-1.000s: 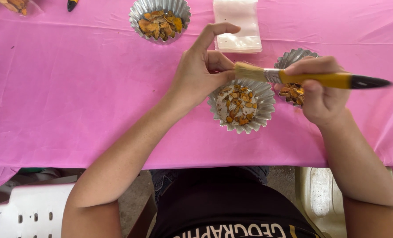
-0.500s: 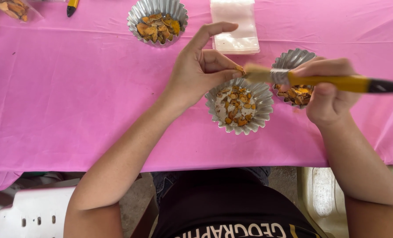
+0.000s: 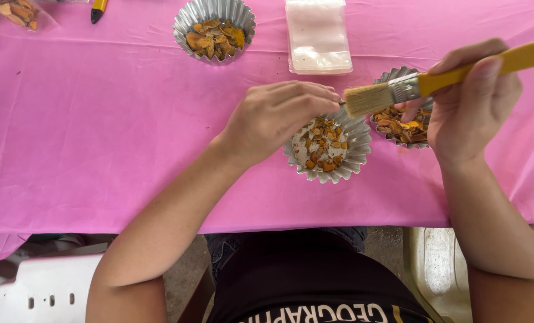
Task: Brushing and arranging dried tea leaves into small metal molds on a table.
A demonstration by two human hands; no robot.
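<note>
My left hand (image 3: 276, 116) hovers with fingers curled over a fluted foil cup (image 3: 357, 158) of small orange-brown dried pieces; I cannot tell if a piece is pinched in the fingertips. My right hand (image 3: 470, 98) grips a yellow-handled paintbrush (image 3: 416, 85), its pale bristles pointing left beside my left fingertips, above the cup's rim. A second foil cup (image 3: 393, 75) of larger orange pieces lies under the brush and partly behind my right hand.
All stands on a pink tablecloth (image 3: 99, 131). A third foil cup (image 3: 214, 11) of dried pieces sits at the back. A stack of clear plastic bags (image 3: 318, 36) lies beside it. White plastic chairs (image 3: 45, 290) show below the table edge.
My left hand has turned palm-down and closed its fingers over the cup. The brush has lifted slightly and tilted, handle now rising to the right.
</note>
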